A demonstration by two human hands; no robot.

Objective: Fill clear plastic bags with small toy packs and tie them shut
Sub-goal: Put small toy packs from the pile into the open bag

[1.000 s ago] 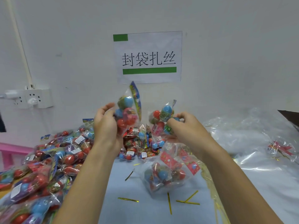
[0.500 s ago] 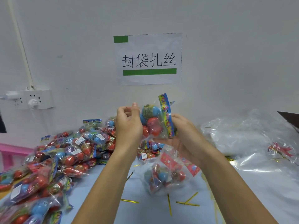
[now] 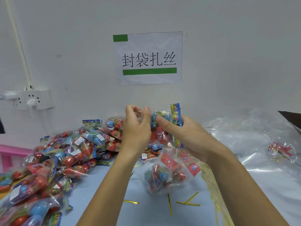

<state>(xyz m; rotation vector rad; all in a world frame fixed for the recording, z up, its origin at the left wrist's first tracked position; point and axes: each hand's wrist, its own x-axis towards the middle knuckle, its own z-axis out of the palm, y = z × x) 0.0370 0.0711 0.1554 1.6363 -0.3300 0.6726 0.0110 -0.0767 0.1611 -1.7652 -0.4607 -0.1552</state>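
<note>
Both hands have closed together since a second ago, gathering the toy packs into one bundle above the counter.

Head view: the left hand pinches clear film while the right hand grips the toy packs. Best to hold the bag mouth wide and slide the packs in together. Whether the film is a bag's mouth is hard to make out; a filled bag lies below, twist ties nearby.
</note>
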